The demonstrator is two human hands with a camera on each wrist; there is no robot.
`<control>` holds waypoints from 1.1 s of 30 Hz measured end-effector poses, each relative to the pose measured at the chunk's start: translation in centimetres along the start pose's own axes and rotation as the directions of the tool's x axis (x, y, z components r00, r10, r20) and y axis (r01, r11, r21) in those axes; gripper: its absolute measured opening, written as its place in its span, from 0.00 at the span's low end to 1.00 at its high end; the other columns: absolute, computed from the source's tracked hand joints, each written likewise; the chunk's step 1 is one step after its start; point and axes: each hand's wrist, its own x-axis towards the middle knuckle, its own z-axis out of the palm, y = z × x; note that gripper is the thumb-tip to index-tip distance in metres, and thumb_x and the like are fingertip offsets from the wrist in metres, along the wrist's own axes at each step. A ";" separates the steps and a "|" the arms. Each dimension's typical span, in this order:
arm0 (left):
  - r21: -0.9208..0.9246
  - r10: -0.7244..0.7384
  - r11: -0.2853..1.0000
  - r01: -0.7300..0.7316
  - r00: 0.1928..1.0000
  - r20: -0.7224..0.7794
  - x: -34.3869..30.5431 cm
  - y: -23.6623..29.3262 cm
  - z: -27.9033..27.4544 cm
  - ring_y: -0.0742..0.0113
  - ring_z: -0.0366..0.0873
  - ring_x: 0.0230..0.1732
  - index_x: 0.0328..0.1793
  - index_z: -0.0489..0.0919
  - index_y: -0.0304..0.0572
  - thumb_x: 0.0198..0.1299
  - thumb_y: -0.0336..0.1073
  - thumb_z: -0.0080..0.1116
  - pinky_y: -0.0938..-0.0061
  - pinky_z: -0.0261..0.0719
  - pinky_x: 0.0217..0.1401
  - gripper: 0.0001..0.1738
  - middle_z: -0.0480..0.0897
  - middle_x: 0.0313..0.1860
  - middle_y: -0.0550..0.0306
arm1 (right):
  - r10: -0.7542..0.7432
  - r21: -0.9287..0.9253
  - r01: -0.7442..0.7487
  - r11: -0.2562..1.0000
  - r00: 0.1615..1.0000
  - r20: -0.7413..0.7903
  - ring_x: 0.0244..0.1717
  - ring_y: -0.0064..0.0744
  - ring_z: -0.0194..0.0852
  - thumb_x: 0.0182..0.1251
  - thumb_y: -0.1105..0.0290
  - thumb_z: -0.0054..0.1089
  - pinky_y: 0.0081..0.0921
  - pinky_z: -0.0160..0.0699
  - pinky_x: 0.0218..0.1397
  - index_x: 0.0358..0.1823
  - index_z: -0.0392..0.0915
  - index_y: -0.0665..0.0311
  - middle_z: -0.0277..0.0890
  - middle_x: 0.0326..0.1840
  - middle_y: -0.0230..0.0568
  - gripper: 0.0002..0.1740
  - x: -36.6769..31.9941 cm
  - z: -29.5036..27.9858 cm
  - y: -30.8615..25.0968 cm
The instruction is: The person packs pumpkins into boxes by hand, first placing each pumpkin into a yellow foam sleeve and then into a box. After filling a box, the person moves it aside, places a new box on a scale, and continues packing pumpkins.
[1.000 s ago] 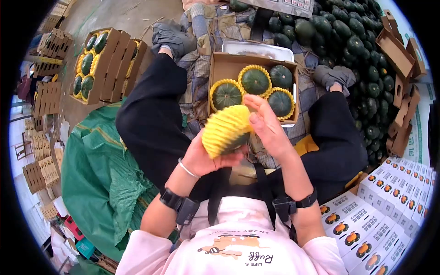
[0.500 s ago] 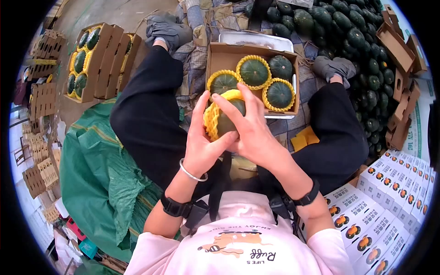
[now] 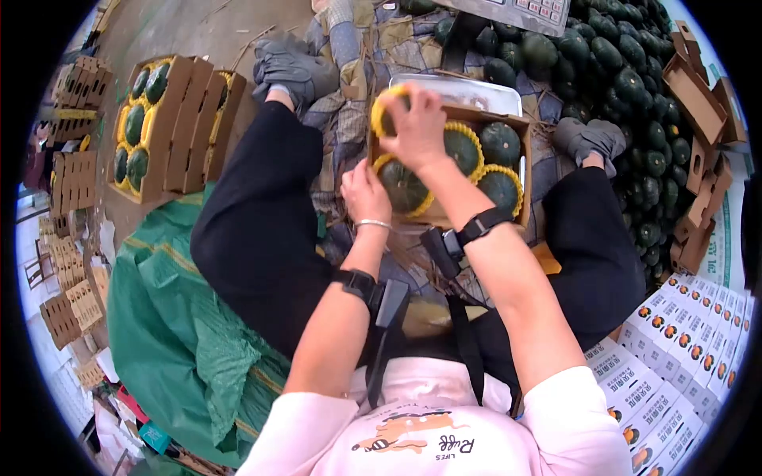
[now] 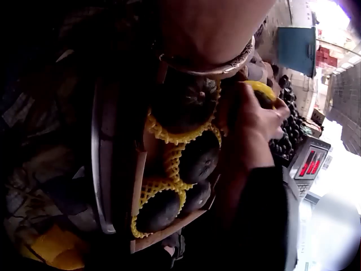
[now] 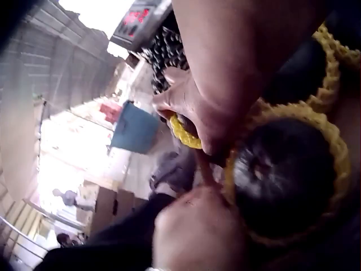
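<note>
A dark green pumpkin [image 3: 386, 119] in a yellow foam net is held by my right hand [image 3: 417, 131] over the far left corner of an open cardboard box [image 3: 522, 127]. My left hand [image 3: 367, 194] grips the box's left wall, beside a netted pumpkin [image 3: 403, 189] in the near left corner. Inside the box sit another netted pumpkin [image 3: 460, 151], a bare pumpkin [image 3: 500, 144] at the far right and a netted one [image 3: 498, 193] at the near right. The right wrist view shows the held pumpkin's yellow net [image 5: 183, 134] under my right hand's fingers.
Under the box lies a metal tray [image 3: 492, 94], with a digital scale [image 3: 540, 12] beyond. Loose pumpkins [image 3: 635, 119] are heaped at the right. Packed boxes [image 3: 178, 131] stand at the left, near a green sheet [image 3: 182, 317]. Printed white boxes [image 3: 698, 317] lie at the near right.
The netted pumpkin has moved from between both hands near my lap to the box's far left corner, in my right hand. My left hand has let go of it and moved to the box wall.
</note>
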 end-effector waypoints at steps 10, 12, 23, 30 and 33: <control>-0.148 -0.002 0.989 -0.005 0.999 -0.048 -0.1 0.1 0.0 0.44 0.74 0.41 0.49 0.81 0.37 0.64 0.31 0.51 0.58 0.72 0.47 0.11 0.77 0.38 0.44 | 0.150 -0.204 -0.012 0.979 0.718 0.679 0.67 0.55 0.55 0.43 0.51 0.75 0.60 0.70 0.55 0.62 0.68 0.41 0.62 0.66 0.30 0.41 1.6 -1.0 -1.7; -0.189 -0.020 0.982 0.011 0.998 -0.051 -0.1 0.0 0.1 0.44 0.74 0.40 0.48 0.81 0.37 0.64 0.31 0.51 0.58 0.72 0.47 0.11 0.77 0.38 0.43 | 0.153 -0.223 -0.023 0.975 0.797 0.584 0.65 0.55 0.55 0.44 0.52 0.74 0.61 0.70 0.55 0.62 0.68 0.42 0.62 0.64 0.31 0.39 0.5 -0.1 -1.9; -0.166 0.088 0.983 -0.079 0.995 0.048 1.4 -1.2 -1.3 0.54 0.76 0.49 0.58 0.75 0.34 0.57 0.25 0.54 0.66 0.74 0.55 0.20 0.76 0.48 0.44 | 0.052 -0.037 -0.072 0.997 0.922 -0.385 0.46 0.50 0.73 0.53 0.68 0.60 0.43 0.73 0.45 0.32 0.82 0.64 0.78 0.39 0.45 0.09 -8.0 -8.1 7.2; -0.305 0.287 0.924 -0.231 0.945 0.154 -1.8 7.6 -3.9 0.63 0.73 0.58 0.60 0.72 0.32 0.60 0.22 0.53 0.72 0.73 0.59 0.20 0.72 0.58 0.49 | 0.698 -0.632 -0.564 0.532 -0.131 0.704 0.64 0.50 0.70 0.64 0.64 0.55 0.44 0.72 0.63 0.55 0.79 0.62 0.69 0.65 0.52 0.20 -26.7 -6.4 25.7; -0.386 0.353 0.888 -0.251 0.909 0.221 -4.0 10.1 -5.6 0.68 0.73 0.56 0.58 0.74 0.34 0.60 0.21 0.52 0.75 0.72 0.58 0.18 0.73 0.56 0.54 | 0.867 -0.625 -0.656 0.423 0.091 0.491 0.63 0.49 0.71 0.68 0.68 0.49 0.41 0.73 0.62 0.57 0.78 0.62 0.70 0.65 0.51 0.18 -28.0 -3.9 24.7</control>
